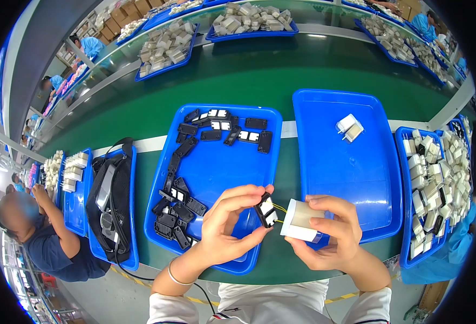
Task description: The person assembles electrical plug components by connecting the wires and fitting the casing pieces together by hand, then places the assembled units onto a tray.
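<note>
My left hand (229,222) pinches a small black part with white pieces (267,209) by its edges. A white block-shaped housing (303,220) is gripped in the fingers of my right hand (333,231), a short gap away. Thin yellow wires run between the black part and the open end of the housing. Below and left of them lies a blue tray (222,178) with black parts (182,210), some showing white pieces. Another blue tray (351,178) on the right holds two white housings (349,127) with pins.
A tray of white housings (427,194) stands at the far right. At left, a black bag (108,205) lies in a tray, with a seated person (49,232) beyond. More loaded trays (254,33) line the back of the green belt (238,70).
</note>
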`<state>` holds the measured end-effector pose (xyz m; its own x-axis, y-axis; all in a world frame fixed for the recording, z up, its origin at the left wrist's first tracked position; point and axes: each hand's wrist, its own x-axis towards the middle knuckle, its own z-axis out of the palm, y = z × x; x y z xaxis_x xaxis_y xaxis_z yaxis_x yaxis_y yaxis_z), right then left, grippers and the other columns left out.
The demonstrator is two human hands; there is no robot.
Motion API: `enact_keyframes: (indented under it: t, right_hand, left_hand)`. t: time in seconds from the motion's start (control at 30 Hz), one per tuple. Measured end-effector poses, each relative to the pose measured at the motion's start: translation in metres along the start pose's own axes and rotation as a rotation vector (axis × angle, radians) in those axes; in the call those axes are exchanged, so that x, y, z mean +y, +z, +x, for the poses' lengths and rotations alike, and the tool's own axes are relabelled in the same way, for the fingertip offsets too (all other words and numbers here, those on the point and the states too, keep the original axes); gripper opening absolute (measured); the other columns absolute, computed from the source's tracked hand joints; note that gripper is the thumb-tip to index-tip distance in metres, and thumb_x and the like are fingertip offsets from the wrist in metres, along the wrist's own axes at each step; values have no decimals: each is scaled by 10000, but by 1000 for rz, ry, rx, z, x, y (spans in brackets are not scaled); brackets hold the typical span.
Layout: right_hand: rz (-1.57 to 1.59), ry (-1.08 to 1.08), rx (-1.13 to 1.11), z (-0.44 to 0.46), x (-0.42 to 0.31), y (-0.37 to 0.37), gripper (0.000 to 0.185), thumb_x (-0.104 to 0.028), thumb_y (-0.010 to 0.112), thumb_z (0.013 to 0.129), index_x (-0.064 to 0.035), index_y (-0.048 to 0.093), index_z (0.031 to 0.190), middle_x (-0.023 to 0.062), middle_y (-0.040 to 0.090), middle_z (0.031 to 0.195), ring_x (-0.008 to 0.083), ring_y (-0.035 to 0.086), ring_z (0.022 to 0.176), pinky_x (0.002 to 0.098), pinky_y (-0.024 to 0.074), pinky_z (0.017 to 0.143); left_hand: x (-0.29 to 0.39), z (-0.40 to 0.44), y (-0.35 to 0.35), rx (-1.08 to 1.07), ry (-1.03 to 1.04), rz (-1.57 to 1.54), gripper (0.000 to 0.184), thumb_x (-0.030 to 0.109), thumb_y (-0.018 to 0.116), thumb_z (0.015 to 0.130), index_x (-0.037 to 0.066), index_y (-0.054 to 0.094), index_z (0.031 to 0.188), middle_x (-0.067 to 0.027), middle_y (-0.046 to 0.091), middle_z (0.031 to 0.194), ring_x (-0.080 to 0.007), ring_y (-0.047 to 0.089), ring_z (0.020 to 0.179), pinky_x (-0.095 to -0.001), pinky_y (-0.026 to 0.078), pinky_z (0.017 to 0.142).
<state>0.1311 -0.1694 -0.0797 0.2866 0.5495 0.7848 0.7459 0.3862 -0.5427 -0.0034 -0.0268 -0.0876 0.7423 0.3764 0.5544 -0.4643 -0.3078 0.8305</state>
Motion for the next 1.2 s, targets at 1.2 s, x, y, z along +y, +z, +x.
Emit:
enact_keyframes:
  t: [1.2]
  right_hand:
    - [-18, 37, 18, 2, 0, 0, 458, 10, 767, 543, -8, 551, 947, 203, 551, 1018, 301, 606, 857, 326, 523, 657]
  left_hand:
    - [0, 0, -3, -74, -5, 237, 561, -118, 699, 634, -29, 474, 1140, -173, 437, 1193, -348, 516, 1102, -420, 468, 906]
